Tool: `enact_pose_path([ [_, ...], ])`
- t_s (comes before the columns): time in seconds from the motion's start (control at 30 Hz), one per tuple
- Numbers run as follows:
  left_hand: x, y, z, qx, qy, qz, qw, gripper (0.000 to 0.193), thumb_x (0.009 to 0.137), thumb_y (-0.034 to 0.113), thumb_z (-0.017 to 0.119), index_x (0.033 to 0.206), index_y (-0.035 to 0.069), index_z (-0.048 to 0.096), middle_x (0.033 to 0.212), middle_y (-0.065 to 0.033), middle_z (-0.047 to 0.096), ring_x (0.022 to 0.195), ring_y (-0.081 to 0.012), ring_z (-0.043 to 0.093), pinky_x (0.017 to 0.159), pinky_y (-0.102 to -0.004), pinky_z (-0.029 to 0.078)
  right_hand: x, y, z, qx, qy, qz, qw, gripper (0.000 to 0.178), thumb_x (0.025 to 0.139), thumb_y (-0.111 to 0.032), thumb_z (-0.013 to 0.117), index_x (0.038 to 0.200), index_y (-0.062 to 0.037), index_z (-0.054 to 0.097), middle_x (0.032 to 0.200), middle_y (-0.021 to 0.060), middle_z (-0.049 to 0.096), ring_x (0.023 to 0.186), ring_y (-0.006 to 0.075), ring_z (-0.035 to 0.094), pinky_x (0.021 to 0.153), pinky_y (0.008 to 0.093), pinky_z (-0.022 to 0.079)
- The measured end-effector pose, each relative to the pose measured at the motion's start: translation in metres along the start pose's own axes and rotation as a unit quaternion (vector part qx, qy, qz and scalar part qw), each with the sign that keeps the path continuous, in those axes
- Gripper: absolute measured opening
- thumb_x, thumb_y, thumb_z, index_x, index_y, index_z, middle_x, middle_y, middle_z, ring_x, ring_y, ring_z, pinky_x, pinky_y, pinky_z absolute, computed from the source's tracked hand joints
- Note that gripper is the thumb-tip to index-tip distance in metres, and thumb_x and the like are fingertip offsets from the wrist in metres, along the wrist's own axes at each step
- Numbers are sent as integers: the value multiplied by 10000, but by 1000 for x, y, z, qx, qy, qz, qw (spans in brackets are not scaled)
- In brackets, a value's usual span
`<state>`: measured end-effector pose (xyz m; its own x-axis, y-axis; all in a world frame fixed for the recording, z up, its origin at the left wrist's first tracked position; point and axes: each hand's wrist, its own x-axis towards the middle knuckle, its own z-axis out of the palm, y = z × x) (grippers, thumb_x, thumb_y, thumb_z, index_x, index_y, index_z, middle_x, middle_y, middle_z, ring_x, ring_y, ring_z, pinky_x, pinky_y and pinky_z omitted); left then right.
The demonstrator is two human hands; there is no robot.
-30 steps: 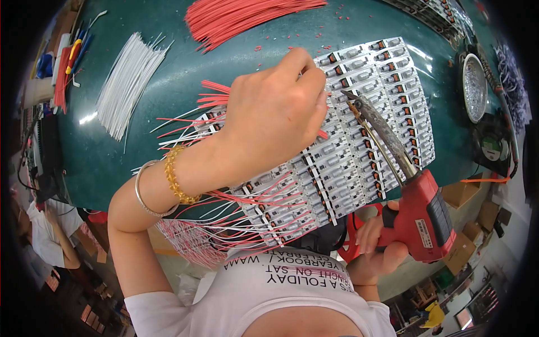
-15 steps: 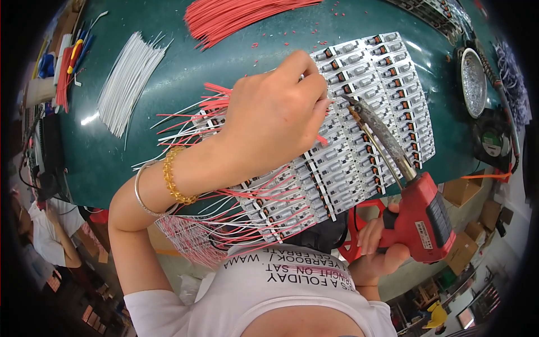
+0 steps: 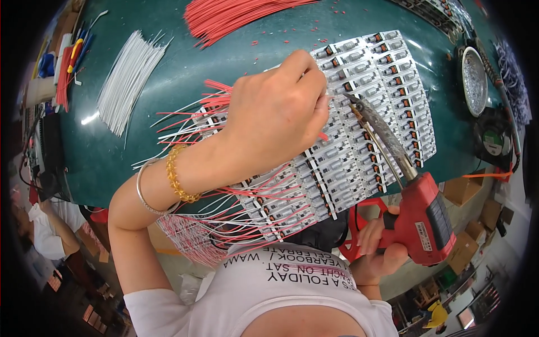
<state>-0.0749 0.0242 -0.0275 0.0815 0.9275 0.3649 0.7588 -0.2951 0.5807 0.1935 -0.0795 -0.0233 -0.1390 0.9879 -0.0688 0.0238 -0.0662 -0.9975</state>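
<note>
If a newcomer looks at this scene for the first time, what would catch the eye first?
Probably the red soldering gun at the right, held in the right hand, its tip over the sheet of small circuit boards in the middle. Above that sheet is the closed left hand, with red wires poking out. A large red wire pile stands out at the top.
</note>
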Motion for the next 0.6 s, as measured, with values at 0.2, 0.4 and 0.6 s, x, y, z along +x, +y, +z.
enact_pose_path([
  [0.2, -1, -1, 0, -3, 1, 3, 1000, 118, 752, 114, 638, 754, 14, 576, 837, -87, 550, 602, -267, 599, 491, -371, 474, 3, -8, 16, 27, 22, 17, 999, 846, 838, -598, 546, 1252, 114, 355, 496, -10, 434, 373, 100, 411, 403, 230, 377],
  [0.4, 0, 5, -13, -40, -37, -12, 998, 76, 764, 36, 670, 776, 13, 599, 884, -70, 581, 659, -164, 626, 531, -278, 474, 7, -13, 18, 35, 28, 13, 999, 861, 835, -613, 536, 1262, 108, 340, 484, -12, 439, 368, 98, 416, 393, 228, 375],
  [0.6, -4, 17, -15, -93, -97, -29, 991, 95, 763, 12, 685, 781, -1, 592, 898, -82, 578, 644, -171, 589, 566, -277, 493, 0, -17, 9, 98, 31, 38, 994, 894, 815, -645, 527, 1275, 93, 317, 480, -6, 448, 369, 105, 434, 391, 232, 390],
])
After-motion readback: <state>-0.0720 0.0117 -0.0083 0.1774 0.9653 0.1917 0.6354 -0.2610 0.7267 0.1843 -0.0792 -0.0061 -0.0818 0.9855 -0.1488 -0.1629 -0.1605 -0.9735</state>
